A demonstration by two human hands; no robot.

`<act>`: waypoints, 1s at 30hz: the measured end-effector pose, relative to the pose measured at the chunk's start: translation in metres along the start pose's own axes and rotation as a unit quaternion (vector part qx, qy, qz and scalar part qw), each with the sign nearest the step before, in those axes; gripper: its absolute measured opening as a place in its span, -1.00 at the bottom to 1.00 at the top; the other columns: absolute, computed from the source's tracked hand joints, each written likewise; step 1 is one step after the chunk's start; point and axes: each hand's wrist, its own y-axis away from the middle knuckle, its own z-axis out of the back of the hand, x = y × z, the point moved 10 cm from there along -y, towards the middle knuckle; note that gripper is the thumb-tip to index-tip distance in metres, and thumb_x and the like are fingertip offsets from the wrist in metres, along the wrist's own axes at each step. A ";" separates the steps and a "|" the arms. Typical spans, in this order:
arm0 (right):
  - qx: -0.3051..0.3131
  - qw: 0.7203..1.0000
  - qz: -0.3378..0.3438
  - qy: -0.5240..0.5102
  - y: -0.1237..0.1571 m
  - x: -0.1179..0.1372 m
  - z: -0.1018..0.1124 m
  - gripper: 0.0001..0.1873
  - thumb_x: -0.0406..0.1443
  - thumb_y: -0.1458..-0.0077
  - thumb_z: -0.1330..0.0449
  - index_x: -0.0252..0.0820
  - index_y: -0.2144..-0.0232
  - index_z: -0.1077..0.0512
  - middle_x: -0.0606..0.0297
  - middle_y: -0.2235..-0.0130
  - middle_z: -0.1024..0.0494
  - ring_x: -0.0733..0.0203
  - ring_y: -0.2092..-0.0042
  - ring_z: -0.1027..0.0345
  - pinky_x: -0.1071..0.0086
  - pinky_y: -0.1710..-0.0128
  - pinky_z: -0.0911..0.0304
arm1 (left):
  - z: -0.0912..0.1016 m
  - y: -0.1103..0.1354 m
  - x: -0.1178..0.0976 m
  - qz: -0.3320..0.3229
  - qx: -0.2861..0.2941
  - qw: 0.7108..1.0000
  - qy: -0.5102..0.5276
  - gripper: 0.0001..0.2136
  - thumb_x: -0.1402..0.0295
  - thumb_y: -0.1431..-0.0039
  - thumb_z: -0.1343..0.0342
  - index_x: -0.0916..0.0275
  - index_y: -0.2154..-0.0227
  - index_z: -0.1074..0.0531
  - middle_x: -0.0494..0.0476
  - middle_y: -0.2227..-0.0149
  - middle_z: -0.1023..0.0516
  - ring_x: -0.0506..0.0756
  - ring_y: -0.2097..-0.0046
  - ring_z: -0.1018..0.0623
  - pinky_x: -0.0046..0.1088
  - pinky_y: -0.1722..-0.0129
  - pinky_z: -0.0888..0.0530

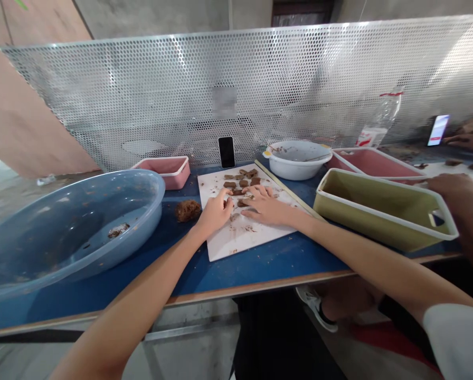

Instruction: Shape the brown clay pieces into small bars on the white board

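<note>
A white board (224, 248) lies on the blue table with several small, flattened brown clay-like pieces (229, 184) in rough rows on it. My left hand (216, 212) is at the board's left part, its fingers curled, with a dark bit showing between thumb and index finger; what it grips is too small to make out. Palm down and fingers spread, my right hand (264, 206) rests over the board's middle. Its fingertips are beside a brown piece (242, 202), partly covering it. A rough brown lump (188, 210) sits left of the board.
A large blue basin (141, 232) stands left, a pink tub (177, 174) behind it. A phone (226, 152) leans against the perforated metal screen (149, 95). A white bowl (295, 170), green bin (371, 211), pink bin (390, 158) and bottle (381, 121) stand right, near another person's hand (450, 190).
</note>
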 end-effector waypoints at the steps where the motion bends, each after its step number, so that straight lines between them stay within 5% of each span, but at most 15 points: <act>1: -0.001 1.000 -0.004 -0.011 0.000 -0.001 -0.001 -0.32 0.17 -0.60 0.10 0.02 -0.34 -0.57 -0.06 -0.56 -0.27 -0.42 -0.54 -0.07 -0.36 -0.42 -0.12 | 0.001 0.000 0.001 0.000 -0.003 1.000 0.000 -0.70 0.30 -0.51 -0.03 0.25 -0.14 -0.53 -0.14 0.64 -0.31 0.06 0.59 -0.30 -0.38 0.43 -0.15; 6: -0.024 0.997 -0.047 -0.048 -0.003 -0.013 -0.003 -0.28 0.16 -0.61 0.22 0.10 -0.23 -0.65 0.01 -0.49 -0.37 -0.38 -0.48 -0.17 -0.36 -0.41 -0.14 | 0.000 -0.001 0.004 0.000 -0.005 1.000 -0.003 -0.70 0.30 -0.51 -0.02 0.24 -0.14 -0.53 -0.14 0.64 -0.31 0.06 0.58 -0.32 -0.38 0.43 -0.16; 12: -0.003 0.997 -0.048 -0.061 -0.007 -0.015 -0.010 -0.25 0.22 -0.59 0.25 0.16 -0.34 -0.56 0.02 -0.55 -0.29 -0.39 -0.56 -0.05 -0.42 -0.43 -0.12 | 0.001 -0.001 0.003 -0.011 -0.008 1.000 -0.006 -0.73 0.31 -0.51 -0.04 0.22 -0.12 -0.53 -0.15 0.64 -0.29 0.06 0.58 -0.32 -0.39 0.43 -0.15; 17: -0.047 0.995 -0.080 -0.017 -0.005 -0.019 -0.003 -0.19 0.22 -0.59 0.24 -0.03 -0.13 -0.67 -0.06 -0.56 -0.27 -0.46 -0.55 -0.05 -0.43 -0.42 -0.09 | 0.002 0.000 0.000 -0.002 -0.003 1.000 -0.005 -0.72 0.32 -0.51 -0.03 0.23 -0.14 -0.53 -0.11 0.60 -0.38 0.06 0.56 -0.36 -0.39 0.40 -0.20; 22: -0.051 0.998 -0.044 0.000 -0.006 -0.007 0.002 -0.28 0.17 -0.61 0.17 0.03 -0.35 -0.57 -0.02 -0.61 -0.21 -0.45 -0.55 -0.04 -0.43 -0.44 -0.05 | 0.001 -0.001 0.000 -0.002 -0.002 1.000 -0.004 -0.71 0.34 -0.49 -0.03 0.22 -0.14 -0.52 -0.09 0.58 -0.43 0.08 0.54 -0.39 -0.39 0.36 -0.24; 30: -0.009 0.999 -0.028 -0.035 -0.007 -0.004 -0.005 -0.26 0.18 -0.61 0.23 0.07 -0.36 -0.55 -0.04 -0.57 -0.23 -0.42 -0.56 -0.02 -0.44 -0.43 -0.07 | 0.002 -0.002 0.001 -0.003 -0.004 1.000 -0.011 -0.72 0.33 -0.50 -0.02 0.21 -0.13 -0.52 -0.09 0.58 -0.42 0.08 0.54 -0.38 -0.38 0.36 -0.22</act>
